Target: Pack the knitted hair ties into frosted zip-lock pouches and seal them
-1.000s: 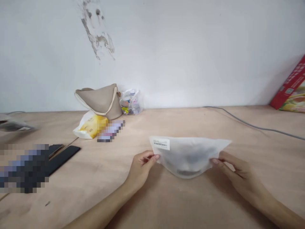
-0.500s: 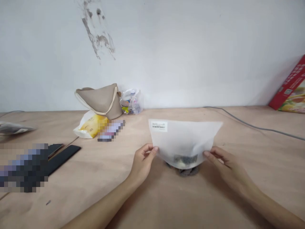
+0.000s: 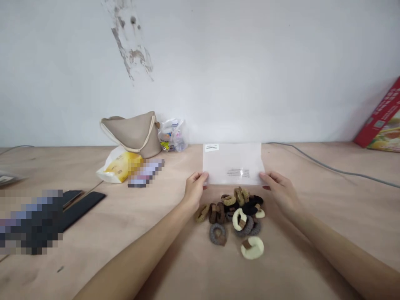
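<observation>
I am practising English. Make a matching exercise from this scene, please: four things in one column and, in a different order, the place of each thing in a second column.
Things:
1. translucent white bag
2. pile of fabric hair ties
3. beige handbag
4. red box

Places:
A. in a loose heap on the wooden table, near the person
B. leaning against the wall at the far right
C. held at its near corners by the left hand and right hand
D. at the far table edge, beside a clear plastic bag

Pairs: 1-C, 2-A, 3-D, 4-B

A red box (image 3: 378, 116) leans on the wall (image 3: 250, 62), right of a beige bag (image 3: 131, 135).
</observation>
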`<state>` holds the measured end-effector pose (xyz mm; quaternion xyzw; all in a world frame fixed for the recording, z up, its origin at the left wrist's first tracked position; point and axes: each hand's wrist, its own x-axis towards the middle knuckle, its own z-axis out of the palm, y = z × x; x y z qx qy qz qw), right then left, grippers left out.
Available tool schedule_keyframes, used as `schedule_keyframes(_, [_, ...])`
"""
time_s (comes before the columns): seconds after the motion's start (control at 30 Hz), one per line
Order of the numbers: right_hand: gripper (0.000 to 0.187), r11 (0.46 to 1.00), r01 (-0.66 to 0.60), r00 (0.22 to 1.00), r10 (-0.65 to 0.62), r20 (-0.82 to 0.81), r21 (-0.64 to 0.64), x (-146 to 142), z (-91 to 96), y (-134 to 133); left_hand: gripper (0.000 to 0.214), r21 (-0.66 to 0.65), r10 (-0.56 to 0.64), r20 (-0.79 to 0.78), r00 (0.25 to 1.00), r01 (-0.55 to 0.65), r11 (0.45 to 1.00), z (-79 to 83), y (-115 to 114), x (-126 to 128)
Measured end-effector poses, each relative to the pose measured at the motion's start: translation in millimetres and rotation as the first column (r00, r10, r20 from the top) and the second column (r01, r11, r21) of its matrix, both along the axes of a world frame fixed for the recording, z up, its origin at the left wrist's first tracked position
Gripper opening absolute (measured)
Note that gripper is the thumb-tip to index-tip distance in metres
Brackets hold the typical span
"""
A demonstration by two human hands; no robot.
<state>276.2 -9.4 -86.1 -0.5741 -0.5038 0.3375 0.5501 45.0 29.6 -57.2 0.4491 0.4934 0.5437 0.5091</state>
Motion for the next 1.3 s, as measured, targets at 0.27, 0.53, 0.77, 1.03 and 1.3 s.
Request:
schedule_keyframes(0.27, [0.045,0.935,-0.354,0.935,0.355,0.019,-0.026,-20,7.3,-9,0.016,-0.093,-0.102,0.072,0.992,0.109,0.990,-4.3,-5,10])
schedule_keyframes(0.53, [0.052,0.879,-0.462,0.877,0.473,0.090,-0.116,-26,16.7,-44,0.025,-0.099,-0.216,0.057,0.975,0.220,0.970,-1.4,-35,8])
schedule_keyframes(0.77, [0.049,0.864,-0.488,0.864,0.498,0.075,-0.125,-34,19.9,-65,0.032,-0.119,-0.267,0.052,0.962,0.272,0.955,-2.1,-53,5])
schedule_keyframes(1.03, [0.050,0.999,-0.020,0.998,0.022,0.062,-0.037,-17,-2.7,-60,0.030,-0.060,-0.181,-0.141,0.973,0.175,0.983,1.3,-51,-17])
schedule_keyframes(1.3, [0.031,0.999,-0.013,0.965,0.022,0.260,-0.034,-4,-15.2,-40,0.032,0.153,0.060,-0.460,0.886,0.012,0.988,-3.3,-43,-30])
